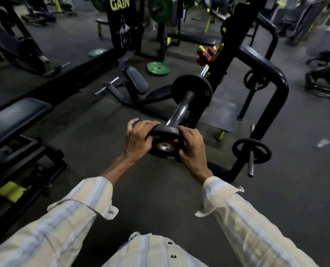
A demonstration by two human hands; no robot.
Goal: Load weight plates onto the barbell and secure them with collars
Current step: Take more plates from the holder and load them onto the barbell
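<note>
A small black weight plate (pixel 165 132) with a metal-ringed centre hole is at the near end of the barbell sleeve (pixel 181 109). My left hand (pixel 138 140) grips its left rim and my right hand (pixel 192 145) grips its right rim. The plate tilts, its hole facing me and slightly down. Whether the sleeve tip is inside the hole is hidden behind the plate. Farther along the sleeve a larger black plate (pixel 192 91) sits against the rack upright (pixel 229 45). No collar shows on the sleeve.
A black bench (pixel 15 118) stands at the left. Green plates (pixel 158 68) lie on the floor beyond. A curved black storage frame (pixel 276 78) at the right carries small black plates (pixel 251 151) on pegs. Red and yellow items (pixel 206 53) hang by the upright.
</note>
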